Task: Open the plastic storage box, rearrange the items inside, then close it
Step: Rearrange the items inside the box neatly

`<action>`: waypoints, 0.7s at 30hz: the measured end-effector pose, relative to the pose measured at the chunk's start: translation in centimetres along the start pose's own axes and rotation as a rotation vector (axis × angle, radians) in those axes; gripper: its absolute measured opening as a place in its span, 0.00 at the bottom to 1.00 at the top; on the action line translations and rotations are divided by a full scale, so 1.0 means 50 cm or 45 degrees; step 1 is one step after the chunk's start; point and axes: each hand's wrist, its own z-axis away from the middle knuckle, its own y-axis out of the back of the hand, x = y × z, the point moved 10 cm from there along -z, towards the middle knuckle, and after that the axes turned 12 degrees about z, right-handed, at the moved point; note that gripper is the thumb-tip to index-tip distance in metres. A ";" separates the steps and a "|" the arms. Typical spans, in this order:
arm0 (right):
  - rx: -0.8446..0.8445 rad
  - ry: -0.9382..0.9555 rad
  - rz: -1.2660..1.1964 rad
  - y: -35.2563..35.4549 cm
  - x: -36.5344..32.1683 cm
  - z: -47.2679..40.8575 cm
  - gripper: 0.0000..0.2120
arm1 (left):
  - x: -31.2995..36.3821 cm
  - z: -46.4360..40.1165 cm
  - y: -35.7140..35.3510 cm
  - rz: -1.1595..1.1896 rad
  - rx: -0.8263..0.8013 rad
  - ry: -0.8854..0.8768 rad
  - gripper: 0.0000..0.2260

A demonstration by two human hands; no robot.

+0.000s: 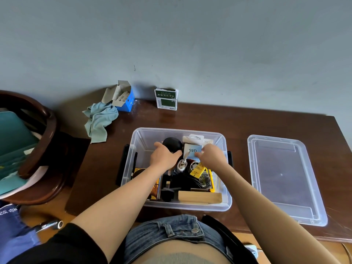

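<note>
Two hands inside one storage box (225, 203): left hand (164, 156) curled round a black round object (172, 143); right hand (212, 156) pinching a blue-and-white carton (192, 150).

Storage box: one, clear plastic, open, mid-table (209, 119), black latches at both ends, crowded with mixed items, including one wooden block (200, 197) at the near wall and one yellow tag (197, 171).

Lid (285, 178): one, clear, lying flat, just right of the box.

Small cartons by the wall: two, blue carton (125, 101), green carton (167, 100). Cloth (100, 120): one, pale blue.
</note>
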 end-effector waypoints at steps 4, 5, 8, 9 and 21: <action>-0.039 0.013 0.020 -0.008 0.002 -0.001 0.15 | -0.015 0.001 -0.018 0.020 -0.111 0.086 0.40; -0.042 0.013 0.036 -0.009 0.004 0.000 0.14 | -0.016 -0.001 -0.020 -0.013 -0.162 0.100 0.41; -0.049 0.014 0.097 -0.009 0.011 0.002 0.16 | -0.014 -0.007 -0.007 -0.108 -0.231 0.109 0.44; -0.055 0.017 0.112 -0.009 0.011 0.003 0.17 | -0.010 -0.010 0.001 -0.124 -0.223 0.090 0.45; -0.025 0.125 0.454 -0.007 -0.005 0.049 0.18 | 0.041 -0.022 0.015 -0.179 -0.071 -0.192 0.37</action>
